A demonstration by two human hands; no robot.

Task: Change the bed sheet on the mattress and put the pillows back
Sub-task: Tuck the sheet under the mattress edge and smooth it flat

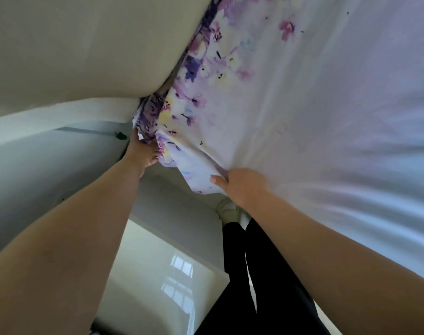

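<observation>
From the head view I see the sheet spread over the bed, its flowered edge bunched at the corner; my left hand clutches that bunched edge beside the headboard; my right hand pinches a fold nearby; black trousers below.

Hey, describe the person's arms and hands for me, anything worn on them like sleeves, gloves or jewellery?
Both forearms are bare, with no sleeves in view. The left hand and right hand have no gloves, and no rings, watch or bracelet show. Lower down, the person wears black trousers.
</observation>
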